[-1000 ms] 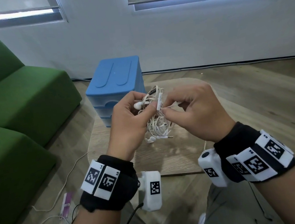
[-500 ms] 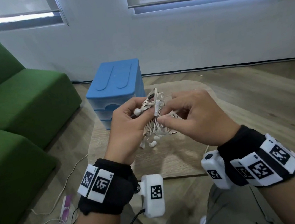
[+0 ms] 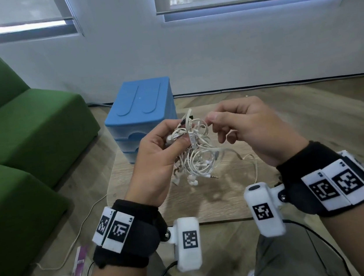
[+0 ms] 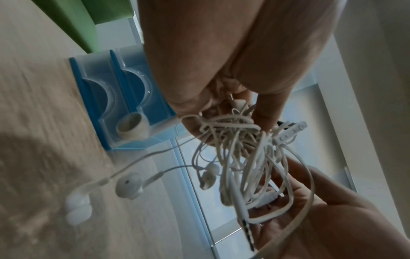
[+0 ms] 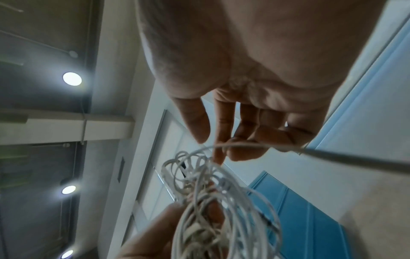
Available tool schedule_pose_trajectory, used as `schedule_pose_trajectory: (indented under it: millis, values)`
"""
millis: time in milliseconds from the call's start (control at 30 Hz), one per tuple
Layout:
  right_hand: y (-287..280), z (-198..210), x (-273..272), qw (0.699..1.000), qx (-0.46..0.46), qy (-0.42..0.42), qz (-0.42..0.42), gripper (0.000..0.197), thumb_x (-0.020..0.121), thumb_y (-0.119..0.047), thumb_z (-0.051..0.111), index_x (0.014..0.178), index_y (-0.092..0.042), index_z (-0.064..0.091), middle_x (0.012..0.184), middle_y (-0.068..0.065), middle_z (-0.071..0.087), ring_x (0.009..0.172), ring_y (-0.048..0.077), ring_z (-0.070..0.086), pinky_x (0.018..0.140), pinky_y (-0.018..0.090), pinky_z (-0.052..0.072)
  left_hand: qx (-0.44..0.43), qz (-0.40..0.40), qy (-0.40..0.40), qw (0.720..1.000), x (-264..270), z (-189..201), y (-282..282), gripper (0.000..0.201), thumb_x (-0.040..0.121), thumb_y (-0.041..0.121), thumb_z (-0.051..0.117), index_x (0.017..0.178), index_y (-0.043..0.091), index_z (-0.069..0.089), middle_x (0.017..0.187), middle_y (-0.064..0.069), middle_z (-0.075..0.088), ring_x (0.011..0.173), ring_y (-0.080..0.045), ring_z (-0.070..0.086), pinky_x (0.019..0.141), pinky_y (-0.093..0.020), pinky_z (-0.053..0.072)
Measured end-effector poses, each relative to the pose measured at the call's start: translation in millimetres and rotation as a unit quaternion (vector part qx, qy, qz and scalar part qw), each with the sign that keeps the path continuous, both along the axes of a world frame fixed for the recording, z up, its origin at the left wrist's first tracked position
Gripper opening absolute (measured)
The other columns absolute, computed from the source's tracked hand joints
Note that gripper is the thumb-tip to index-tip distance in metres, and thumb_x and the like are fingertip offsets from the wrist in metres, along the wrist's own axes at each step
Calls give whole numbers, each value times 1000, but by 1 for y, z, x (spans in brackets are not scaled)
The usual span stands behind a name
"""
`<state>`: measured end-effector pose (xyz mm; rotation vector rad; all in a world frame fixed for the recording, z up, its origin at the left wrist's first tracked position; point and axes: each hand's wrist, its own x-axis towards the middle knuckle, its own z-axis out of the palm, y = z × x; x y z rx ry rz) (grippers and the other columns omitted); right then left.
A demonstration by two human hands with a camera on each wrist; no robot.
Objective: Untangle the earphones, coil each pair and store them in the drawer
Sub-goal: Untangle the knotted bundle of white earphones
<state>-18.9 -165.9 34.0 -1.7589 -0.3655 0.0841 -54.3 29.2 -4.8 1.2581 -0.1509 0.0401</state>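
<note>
A tangle of white earphones [image 3: 196, 156] hangs above the small wooden table [image 3: 207, 203]. My left hand [image 3: 176, 138] grips the top of the tangle, thumb pressed beside the inline remote [image 3: 191, 134]. My right hand [image 3: 211, 119] pinches one strand at the tangle's upper right; in the right wrist view the earphone cord [image 5: 239, 145] crosses its fingertips [image 5: 221, 154]. Earbuds [image 4: 128, 184] and a jack plug [image 3: 213, 176] dangle below. The blue drawer unit [image 3: 141, 110] stands on the table's far left, its drawers shut.
A green sofa [image 3: 27, 138] fills the left side. Loose white cables and a purple item [image 3: 79, 262] lie on the floor by my left forearm. A white wall with windows stands behind the table. One cord [image 3: 254, 168] loops down past my right wrist.
Both hands have lifted the tangle slightly. My right hand has shifted up and to the right, drawing a strand out so the bundle looks looser.
</note>
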Motion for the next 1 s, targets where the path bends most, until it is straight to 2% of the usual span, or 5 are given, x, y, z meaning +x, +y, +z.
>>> schedule_pose_trajectory:
  millis: [167, 367, 633, 800, 1000]
  values:
    - [1, 6, 1, 998, 8, 50, 31, 23, 96, -10, 64, 74, -11, 69, 72, 11, 58, 59, 20, 54, 56, 27, 35, 27, -7, -9, 1000, 0, 2, 0, 19, 93, -1, 67, 110, 5, 71, 102, -13, 76, 91, -21, 70, 80, -31, 59]
    - [-3, 5, 5, 992, -25, 107, 69, 14, 96, -10, 64, 89, -1, 72, 70, 10, 59, 55, 16, 51, 55, 27, 33, 70, -22, -27, 997, 0, 3, 0, 21, 94, -5, 66, 104, 11, 72, 100, -13, 75, 89, -21, 70, 78, -30, 59]
    - [5, 3, 5, 984, 55, 169, -1, 31, 98, -11, 57, 68, -18, 64, 67, 2, 52, 55, 14, 46, 53, 28, 27, 53, -50, -27, 997, -2, 4, -3, 20, 87, 11, 72, 94, 29, 76, 103, -4, 76, 90, -15, 71, 77, -28, 59]
    - [8, -1, 4, 965, 105, 236, 36, 25, 101, -21, 48, 79, -16, 57, 77, 2, 54, 62, 14, 49, 60, 30, 33, 27, -49, -28, 998, -2, 6, -2, 18, 88, 5, 68, 103, 15, 70, 100, -1, 77, 86, -14, 73, 73, -25, 58]
    - [6, -1, 2, 975, 83, 203, 37, 17, 102, -15, 53, 86, -11, 58, 76, 5, 55, 60, 13, 50, 55, 26, 35, 30, -45, -30, 998, -4, 5, 0, 18, 82, 10, 71, 97, 20, 72, 95, 1, 76, 81, -12, 71, 71, -25, 58]
